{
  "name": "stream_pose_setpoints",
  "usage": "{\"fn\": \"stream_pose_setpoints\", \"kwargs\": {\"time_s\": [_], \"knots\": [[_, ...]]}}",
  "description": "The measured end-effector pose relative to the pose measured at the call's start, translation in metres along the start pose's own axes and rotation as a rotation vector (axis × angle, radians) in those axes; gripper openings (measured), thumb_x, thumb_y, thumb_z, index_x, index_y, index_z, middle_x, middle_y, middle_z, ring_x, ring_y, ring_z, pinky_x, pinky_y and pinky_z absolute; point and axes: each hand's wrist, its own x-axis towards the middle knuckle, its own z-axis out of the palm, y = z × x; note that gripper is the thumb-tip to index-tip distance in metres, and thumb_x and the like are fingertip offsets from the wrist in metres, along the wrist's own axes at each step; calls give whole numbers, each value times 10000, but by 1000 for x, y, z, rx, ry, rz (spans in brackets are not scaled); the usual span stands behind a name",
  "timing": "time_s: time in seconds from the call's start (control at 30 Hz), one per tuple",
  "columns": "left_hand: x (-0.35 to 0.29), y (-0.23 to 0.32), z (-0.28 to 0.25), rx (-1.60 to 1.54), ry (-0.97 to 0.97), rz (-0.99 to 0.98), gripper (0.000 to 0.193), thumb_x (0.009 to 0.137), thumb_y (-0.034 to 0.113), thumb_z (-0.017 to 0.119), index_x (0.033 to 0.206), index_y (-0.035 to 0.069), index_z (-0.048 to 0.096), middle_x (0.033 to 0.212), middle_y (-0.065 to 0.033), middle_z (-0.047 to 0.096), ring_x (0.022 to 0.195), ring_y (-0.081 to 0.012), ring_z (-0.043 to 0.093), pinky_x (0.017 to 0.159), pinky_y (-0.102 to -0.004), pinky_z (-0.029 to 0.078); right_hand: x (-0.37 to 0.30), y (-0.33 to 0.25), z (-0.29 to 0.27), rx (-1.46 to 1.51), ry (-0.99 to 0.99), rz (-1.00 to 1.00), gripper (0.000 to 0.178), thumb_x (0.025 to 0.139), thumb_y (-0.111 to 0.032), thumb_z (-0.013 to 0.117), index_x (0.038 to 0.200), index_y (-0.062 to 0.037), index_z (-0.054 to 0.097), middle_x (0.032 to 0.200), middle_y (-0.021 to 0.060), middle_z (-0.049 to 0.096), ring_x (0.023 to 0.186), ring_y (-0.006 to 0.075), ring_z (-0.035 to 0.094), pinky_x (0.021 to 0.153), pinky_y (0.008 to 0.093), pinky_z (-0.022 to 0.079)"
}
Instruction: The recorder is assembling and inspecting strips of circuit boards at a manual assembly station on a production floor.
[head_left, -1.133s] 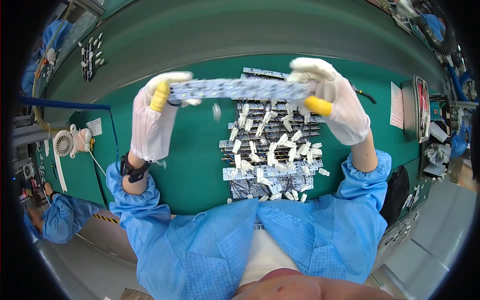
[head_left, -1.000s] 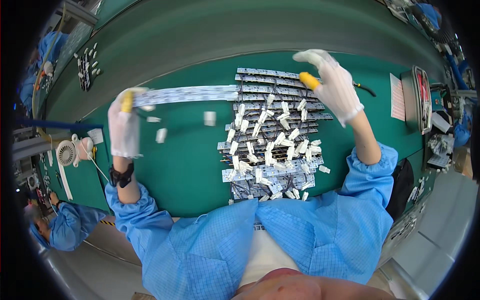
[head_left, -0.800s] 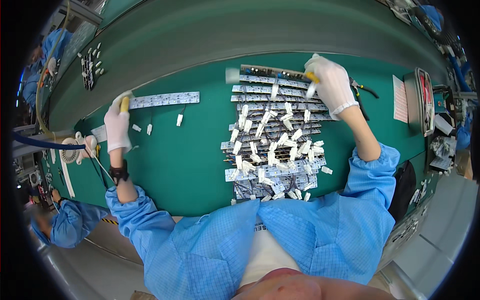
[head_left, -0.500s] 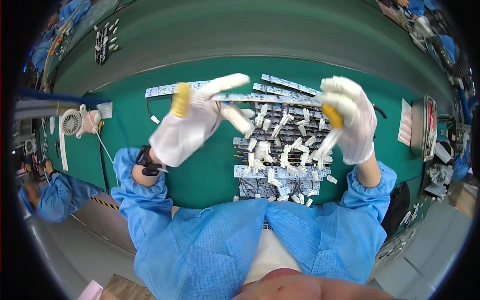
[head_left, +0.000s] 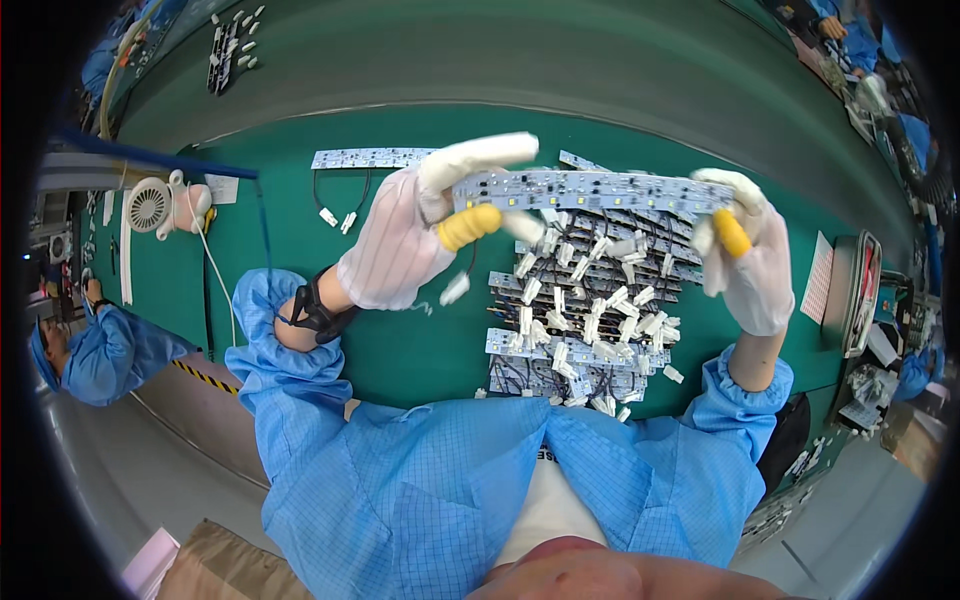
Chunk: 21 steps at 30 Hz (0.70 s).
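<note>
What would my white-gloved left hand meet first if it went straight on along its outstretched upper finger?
Your left hand seems free going rightward over the flat green tabletop, just past the tip of the pile's farthest long white circuit strip. Its height is unclear, so brushing that tip is possible.
</note>
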Motion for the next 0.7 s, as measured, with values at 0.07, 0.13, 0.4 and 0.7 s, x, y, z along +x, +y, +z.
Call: {"fn": "stream_pose_setpoints", "kwargs": {"time_s": [0.07, 0.13, 0.4, 0.7], "knots": [[3, -1, 1, 23, 45, 24, 579, 909, 329, 593, 1337, -11, 402, 908, -118, 702, 927, -189, 663, 944, -359, 435, 0, 11, -4, 215, -79, -179, 652, 827, -385, 703, 1215, 80, 461, 759, 98, 617, 459, 98, 540, 397, 143, 387], [3, -1, 2, 48, 85, 50, 584, 905, 332, 598, 1338, -7, 401, 878, -111, 705, 939, -183, 659, 943, -352, 432, -1, 11, -8, 199, -98, -192, 620, 852, -362, 675, 1228, 78, 453, 773, 98, 621, 487, 105, 561, 422, 158, 405], [-1, 1, -5, -15, 11, -85, 542, 870, 306, 645, 1274, -15, 478, 1001, -150, 680, 891, -187, 664, 767, -286, 515, -3, 0, 11, 50, 110, -111, 692, 802, -449, 703, 1201, 69, 475, 760, 74, 612, 508, 94, 556, 449, 185, 441], [-4, -6, -8, 69, 102, 93, 560, 796, 341, 714, 1173, -48, 573, 1167, -166, 611, 1105, -244, 577, 907, -342, 470, 0, 2, 0, 96, 26, -164, 581, 873, -414, 631, 1186, 59, 505, 738, 77, 627, 511, 119, 582, 465, 189, 428]]}}
